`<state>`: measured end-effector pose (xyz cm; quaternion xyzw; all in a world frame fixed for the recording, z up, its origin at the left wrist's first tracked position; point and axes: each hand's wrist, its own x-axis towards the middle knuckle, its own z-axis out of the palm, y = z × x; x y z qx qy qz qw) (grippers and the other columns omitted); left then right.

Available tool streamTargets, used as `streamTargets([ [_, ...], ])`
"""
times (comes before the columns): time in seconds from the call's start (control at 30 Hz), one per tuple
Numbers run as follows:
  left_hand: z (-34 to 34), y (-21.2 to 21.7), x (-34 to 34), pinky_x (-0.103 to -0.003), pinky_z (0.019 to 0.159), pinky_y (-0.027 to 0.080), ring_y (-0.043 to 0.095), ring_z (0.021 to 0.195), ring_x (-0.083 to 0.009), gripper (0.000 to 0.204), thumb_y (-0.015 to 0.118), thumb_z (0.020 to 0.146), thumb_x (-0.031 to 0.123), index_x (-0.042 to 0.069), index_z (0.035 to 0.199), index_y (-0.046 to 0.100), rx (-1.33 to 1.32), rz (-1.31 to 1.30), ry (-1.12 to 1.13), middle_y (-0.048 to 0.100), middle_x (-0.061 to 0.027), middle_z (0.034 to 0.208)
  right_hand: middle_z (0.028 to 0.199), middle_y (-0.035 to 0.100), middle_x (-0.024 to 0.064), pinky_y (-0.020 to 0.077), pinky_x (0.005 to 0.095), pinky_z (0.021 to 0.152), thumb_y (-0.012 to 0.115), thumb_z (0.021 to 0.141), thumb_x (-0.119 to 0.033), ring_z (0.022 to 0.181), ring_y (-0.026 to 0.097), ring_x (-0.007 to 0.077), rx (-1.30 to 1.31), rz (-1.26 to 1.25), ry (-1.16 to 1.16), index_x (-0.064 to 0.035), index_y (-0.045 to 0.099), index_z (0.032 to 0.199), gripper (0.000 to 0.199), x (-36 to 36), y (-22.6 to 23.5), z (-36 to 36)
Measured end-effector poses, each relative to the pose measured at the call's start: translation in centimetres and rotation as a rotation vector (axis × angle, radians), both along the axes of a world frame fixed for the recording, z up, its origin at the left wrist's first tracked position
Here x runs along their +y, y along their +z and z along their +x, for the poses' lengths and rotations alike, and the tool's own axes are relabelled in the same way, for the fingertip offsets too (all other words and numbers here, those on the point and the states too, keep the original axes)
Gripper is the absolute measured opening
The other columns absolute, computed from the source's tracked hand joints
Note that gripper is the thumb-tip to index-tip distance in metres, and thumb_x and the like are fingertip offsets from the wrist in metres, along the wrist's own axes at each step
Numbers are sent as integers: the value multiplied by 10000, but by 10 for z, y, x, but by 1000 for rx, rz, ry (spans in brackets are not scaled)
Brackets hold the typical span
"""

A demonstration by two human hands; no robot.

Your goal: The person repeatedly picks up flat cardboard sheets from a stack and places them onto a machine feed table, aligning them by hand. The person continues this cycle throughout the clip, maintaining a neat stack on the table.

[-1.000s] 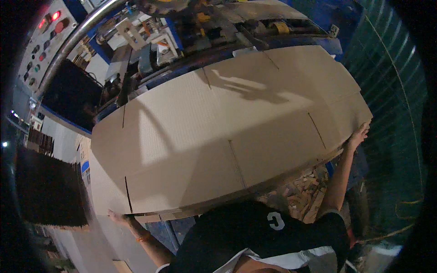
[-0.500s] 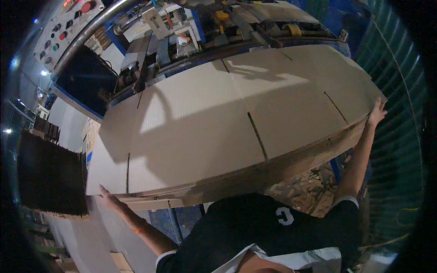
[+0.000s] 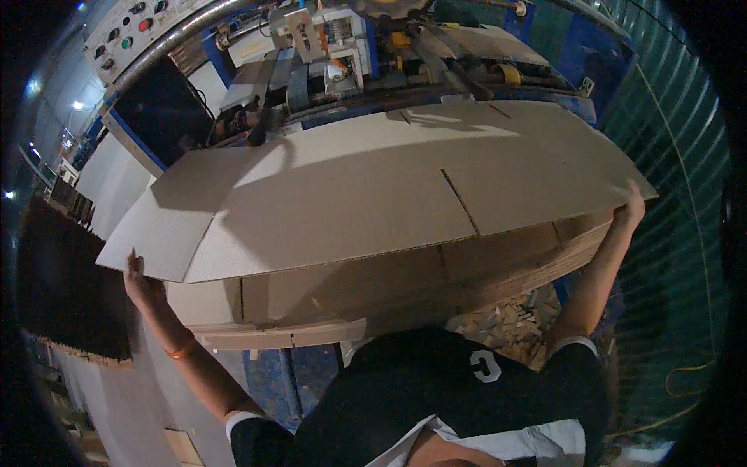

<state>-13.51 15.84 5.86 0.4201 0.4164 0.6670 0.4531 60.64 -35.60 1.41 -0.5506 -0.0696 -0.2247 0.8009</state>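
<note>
A long slotted cardboard sheet (image 3: 342, 202) spans the view, its near edge raised off a stack of similar sheets (image 3: 327, 303) beneath. My left hand (image 3: 145, 286) grips the sheet at its near left corner, thumb on top and the other fingers hidden below. At the right end my right hand (image 3: 633, 205) is closed on the sheet's near corner, again with fingers partly underneath. The sheet's far edge lies close to the machine (image 3: 334, 86).
A control panel (image 3: 132, 39) with buttons and knobs stands at upper left behind a metal bar. Corrugated green sheeting (image 3: 677, 257) runs down the right. Cardboard scraps (image 3: 506, 323) lie below the stack. A dark pile (image 3: 74, 280) stands on the left.
Both hands have lifted the top sheet's near edge off the stack, opening a gap. The left hand has moved up and left with its corner; the right has moved slightly down and left.
</note>
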Motion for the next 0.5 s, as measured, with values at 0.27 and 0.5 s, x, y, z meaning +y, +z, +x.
streamTargets([
  [0.27, 8, -51, -125, -364, 871, 412, 524, 996, -211, 290, 515, 839, 57, -5, 1122, 525, 385, 77, 36, 560, -110, 1093, 1129, 553, 126, 411, 339, 891, 617, 787, -123, 1008, 531, 223, -257, -505, -65, 40, 475, 1172, 441, 4, 39, -185],
  [0.5, 113, -52, -185, -433, 1011, 330, 414, 1227, -342, 408, 511, 758, -9, 74, 1152, 573, 1161, 729, -601, 461, -174, 1299, 1141, 586, 62, 443, 404, 886, 678, 718, -143, 1055, 557, 267, -1209, -1354, 629, -131, 624, 996, 283, 57, -28, -275],
])
